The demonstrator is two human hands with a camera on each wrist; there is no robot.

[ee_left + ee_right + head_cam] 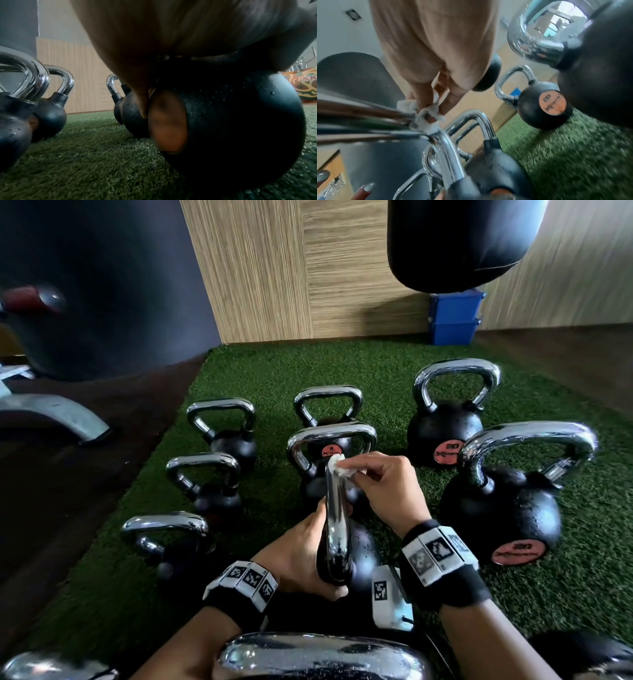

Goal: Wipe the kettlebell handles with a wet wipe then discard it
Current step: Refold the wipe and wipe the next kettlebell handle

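Observation:
Several black kettlebells with chrome handles stand on green turf [376, 364]. The nearest middle kettlebell [363, 556] shows its handle [337, 525] edge-on. My left hand [301, 556] grips that handle's near end, and its thumb [167, 121] lies against the black ball [240, 121]. My right hand [380, 484] pinches a crumpled white wet wipe [337, 466] against the far top corner of the same handle. In the right wrist view the wipe [426, 117] is bunched round the chrome bar [368, 115] under my fingertips.
A large kettlebell [503, 508] stands close on the right, and one marked 20 [445, 426] behind it. Smaller ones [205, 474] line the left. A blue bin [454, 316] sits at the back wall under a hanging black bag [459, 241]. Dark floor lies left of the turf.

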